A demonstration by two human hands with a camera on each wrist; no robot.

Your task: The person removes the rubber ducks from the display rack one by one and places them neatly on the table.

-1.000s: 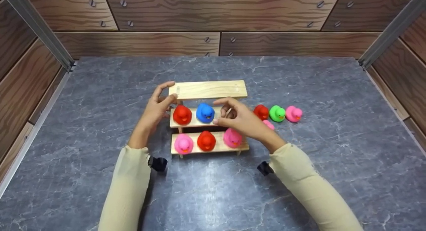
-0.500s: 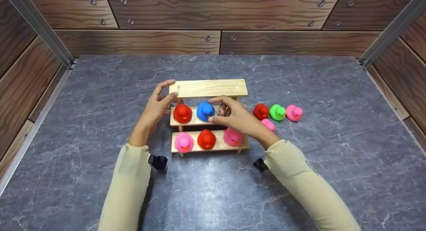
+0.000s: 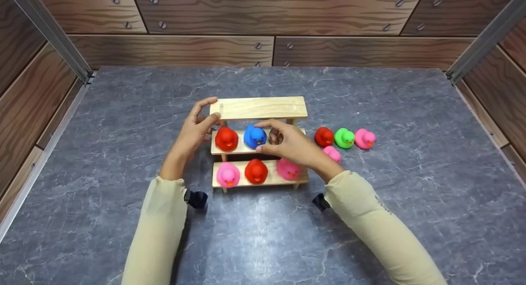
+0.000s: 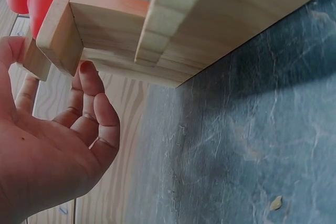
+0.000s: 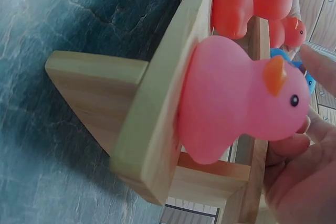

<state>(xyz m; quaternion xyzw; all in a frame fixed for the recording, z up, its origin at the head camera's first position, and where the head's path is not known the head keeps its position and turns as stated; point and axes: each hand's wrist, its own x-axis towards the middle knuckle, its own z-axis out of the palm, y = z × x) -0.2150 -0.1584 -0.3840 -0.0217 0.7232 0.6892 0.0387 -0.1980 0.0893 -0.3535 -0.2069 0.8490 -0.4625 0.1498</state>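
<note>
My right grip (image 3: 289,142) pinches the blue duck (image 3: 254,136) between thumb and forefinger — it sits at nine o'clock from my palm on the middle shelf (image 3: 241,150), beak toward five. My left grip (image 3: 194,132), farther off, clasps the top shelf (image 3: 259,107) by its nine o'clock end — a red duck (image 3: 226,139) stands between.

A pale wooden three-step stand (image 3: 259,107) stands upright, the left hand (image 3: 191,133) gripping the left end of its far, highest board. On the middle board the right hand (image 3: 294,143) holds an upright blue duck (image 3: 254,136), its orange beak facing near, beside a red duck (image 3: 226,139) on the left. The near, lowest board carries a pink duck (image 3: 228,175) left, a second red duck (image 3: 256,171) centre and another pink duck (image 3: 287,170) right.
</note>
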